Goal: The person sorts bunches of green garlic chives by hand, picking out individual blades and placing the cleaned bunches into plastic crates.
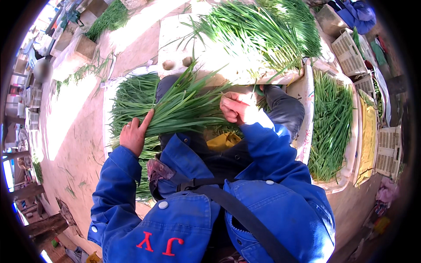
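Observation:
Across my lap lies a loose bunch of garlic chives (188, 103), long flat green leaves fanned toward the upper right. My left hand (133, 135) grips its left end, the index finger stretched along the leaves and a ring on one finger. Just past the right end of the bunch, my right hand (237, 108) is closed with fingers curled together. Strong sunlight washes out part of that hand, and what its fingertips hold, if anything, cannot be made out. Beneath the bunch, on the left, a white-lined crate (108, 109) holds more chives.
In front of my knees stands a pale board (173, 37) with a large heap of chives (254, 35). To the right is a white-lined crate (353, 127) of chives, beside a yellow sack (366, 140) and plastic crates (388, 153). Scattered leaves lie on the floor (70, 131) at left.

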The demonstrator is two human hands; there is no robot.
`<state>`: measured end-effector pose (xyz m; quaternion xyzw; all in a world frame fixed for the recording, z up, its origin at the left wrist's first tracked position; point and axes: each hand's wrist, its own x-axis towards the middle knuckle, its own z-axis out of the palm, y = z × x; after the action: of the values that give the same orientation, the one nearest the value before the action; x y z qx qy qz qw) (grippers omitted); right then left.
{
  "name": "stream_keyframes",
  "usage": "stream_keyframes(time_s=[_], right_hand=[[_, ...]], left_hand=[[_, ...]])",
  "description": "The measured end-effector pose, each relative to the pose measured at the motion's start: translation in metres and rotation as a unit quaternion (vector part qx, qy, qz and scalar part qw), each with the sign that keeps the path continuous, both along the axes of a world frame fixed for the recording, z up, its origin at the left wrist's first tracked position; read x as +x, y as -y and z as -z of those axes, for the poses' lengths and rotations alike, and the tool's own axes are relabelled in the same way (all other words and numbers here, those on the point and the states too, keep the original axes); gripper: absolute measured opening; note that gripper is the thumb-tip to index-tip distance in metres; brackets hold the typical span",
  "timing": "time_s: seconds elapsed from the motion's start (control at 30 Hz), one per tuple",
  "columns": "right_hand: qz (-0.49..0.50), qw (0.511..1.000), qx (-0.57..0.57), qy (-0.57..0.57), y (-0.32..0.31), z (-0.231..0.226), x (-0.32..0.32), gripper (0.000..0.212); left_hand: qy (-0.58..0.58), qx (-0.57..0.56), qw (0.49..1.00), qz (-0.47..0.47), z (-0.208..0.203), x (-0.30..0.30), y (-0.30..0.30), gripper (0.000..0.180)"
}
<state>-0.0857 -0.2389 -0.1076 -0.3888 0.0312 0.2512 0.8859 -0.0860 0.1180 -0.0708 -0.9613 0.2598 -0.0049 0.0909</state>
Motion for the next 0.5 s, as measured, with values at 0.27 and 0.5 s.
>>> stream_keyframes(time_s=[0.27,0.5], right_hand=[[0.098,0.808,-0.507,0.284,-0.042,-0.006,0.006,0.022],[0.075,0.846,-0.467,0.247,-0.056,-0.007,0.010,0.024]], left_hand=[[-0.010,0.015,1.000,-0.007,-0.003,0.001,0.003,0.078],[0.000,0.010,1.000,-0.001,-0.001,0.001,0.000,0.079]])
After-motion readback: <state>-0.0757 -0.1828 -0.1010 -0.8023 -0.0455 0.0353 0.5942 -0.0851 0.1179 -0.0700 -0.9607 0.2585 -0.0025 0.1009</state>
